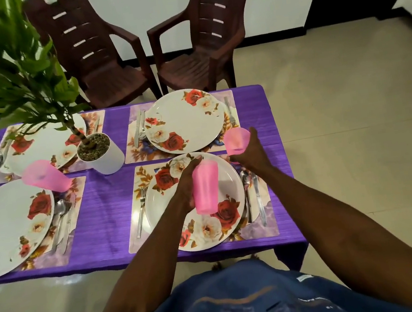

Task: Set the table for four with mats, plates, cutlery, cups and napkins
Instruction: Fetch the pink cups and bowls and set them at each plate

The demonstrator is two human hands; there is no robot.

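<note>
Several floral plates lie on floral mats across the purple table [106,209]. My left hand [186,185] grips a pink cup [205,187] above the near right plate [210,232]. My right hand [248,154] holds a second pink cup [236,141] at the top right corner of the near right mat [262,228], just below the far right plate [184,120]. A third pink cup [43,177] stands by the near left plate [5,226]. Forks, knives and spoons flank the plates. No napkins are in view.
A white pot [104,157] with a tall green plant [7,67] stands mid-table, its leaves covering part of the far left plate [39,147]. Two brown plastic chairs [197,43] stand behind the far edge. Tiled floor lies to the right.
</note>
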